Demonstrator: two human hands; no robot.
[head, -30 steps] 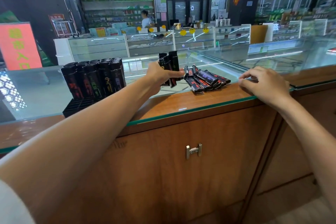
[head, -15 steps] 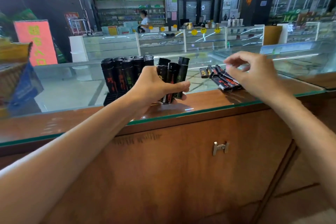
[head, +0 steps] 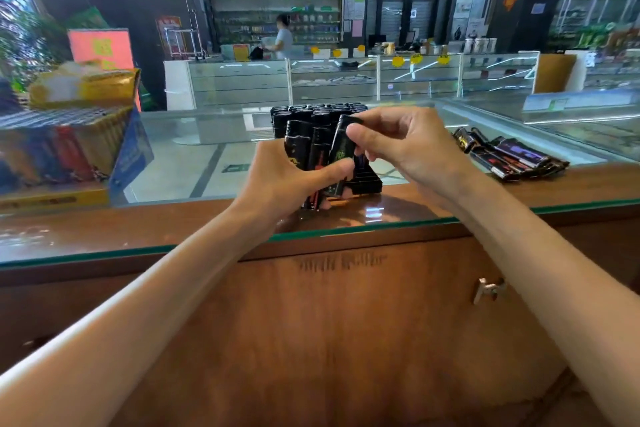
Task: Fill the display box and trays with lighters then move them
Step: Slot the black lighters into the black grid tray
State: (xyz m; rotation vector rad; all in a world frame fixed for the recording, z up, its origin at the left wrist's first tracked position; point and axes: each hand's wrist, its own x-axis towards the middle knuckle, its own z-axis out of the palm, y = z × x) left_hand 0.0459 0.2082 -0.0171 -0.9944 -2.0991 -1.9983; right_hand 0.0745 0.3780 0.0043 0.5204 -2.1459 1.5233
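Glass-topped shop counter [head: 104,236], wood-fronted, centre frame. My left hand [head: 294,180] is closed around a bundle of upright black lighters [head: 313,149]. My right hand [head: 398,146] pinches the top of one lighter [head: 343,146] from that bundle, its long axis near vertical, tilted slightly right. The tray [head: 367,180], part filled, lies directly behind both hands; the right hand is nearer. Loose lighters [head: 509,158] lie right of centre; display box [head: 69,146] at left.
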